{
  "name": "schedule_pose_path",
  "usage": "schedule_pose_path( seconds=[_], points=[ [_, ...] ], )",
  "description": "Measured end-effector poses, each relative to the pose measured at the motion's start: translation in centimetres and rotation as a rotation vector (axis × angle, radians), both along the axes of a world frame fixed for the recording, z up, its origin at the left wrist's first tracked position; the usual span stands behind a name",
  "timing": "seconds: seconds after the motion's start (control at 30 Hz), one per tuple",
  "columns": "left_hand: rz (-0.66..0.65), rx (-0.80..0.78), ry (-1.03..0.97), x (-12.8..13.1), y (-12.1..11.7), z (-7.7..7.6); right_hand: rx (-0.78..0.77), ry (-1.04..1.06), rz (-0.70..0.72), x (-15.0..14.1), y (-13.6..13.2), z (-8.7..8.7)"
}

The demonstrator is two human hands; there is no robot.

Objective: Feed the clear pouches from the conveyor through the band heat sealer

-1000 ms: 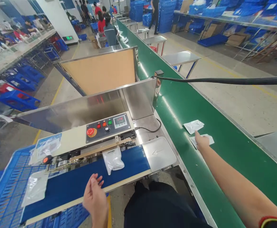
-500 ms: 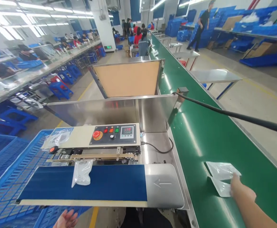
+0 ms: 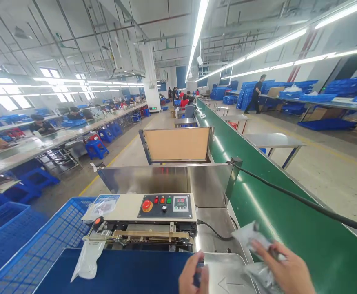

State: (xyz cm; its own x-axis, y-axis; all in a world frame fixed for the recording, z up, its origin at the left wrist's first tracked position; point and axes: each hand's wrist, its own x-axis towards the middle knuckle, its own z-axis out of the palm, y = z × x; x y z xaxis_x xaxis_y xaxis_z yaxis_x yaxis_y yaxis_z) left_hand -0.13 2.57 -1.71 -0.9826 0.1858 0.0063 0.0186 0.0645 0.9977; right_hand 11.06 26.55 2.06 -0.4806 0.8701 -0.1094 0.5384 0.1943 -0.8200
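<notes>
My right hand is closed on clear-and-silver plastic pouches, held over the edge between the green conveyor and the metal plate; they are slightly blurred. My left hand is at the right end of the blue belt, fingers curved and apart, holding nothing. Behind the belt is a band sealing machine with a red stop button, a knob and a lit display. At its left end, a whitish plastic pouch hangs from the sealing band over the blue belt.
The green conveyor runs away on my right, crossed by a black cable. Blue crates stand at left. Metal panels rise behind the machine. People sit at the left bench; a person walks at far right.
My right hand has lifted the pouches off the green conveyor and brought them left. My left hand has moved right and up. The pouch in the sealer has travelled left. The view has tilted up.
</notes>
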Motion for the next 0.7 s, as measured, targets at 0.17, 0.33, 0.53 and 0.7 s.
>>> schedule_pose_path(
  seconds=[0.17, 0.33, 0.53, 0.7],
  points=[
    [-0.295, 0.085, -0.064, -0.6, 3.2, 0.9, -0.057, 0.204, 0.331, -3.4, -7.8, 1.3],
    [-0.379, 0.092, -0.109, -1.5, 1.7, -0.7, -0.126, 0.193, 0.308, -2.2, -9.1, 1.0],
    [-0.432, 0.107, -0.039, -1.2, 1.1, -2.0, -0.182, 0.242, 0.391, -0.9, -10.1, 0.8],
    [-0.542, -0.006, 0.014, -0.9, 0.0, -0.6, -0.109, 0.185, 0.347, -0.9, -11.4, 0.0]
  ],
)
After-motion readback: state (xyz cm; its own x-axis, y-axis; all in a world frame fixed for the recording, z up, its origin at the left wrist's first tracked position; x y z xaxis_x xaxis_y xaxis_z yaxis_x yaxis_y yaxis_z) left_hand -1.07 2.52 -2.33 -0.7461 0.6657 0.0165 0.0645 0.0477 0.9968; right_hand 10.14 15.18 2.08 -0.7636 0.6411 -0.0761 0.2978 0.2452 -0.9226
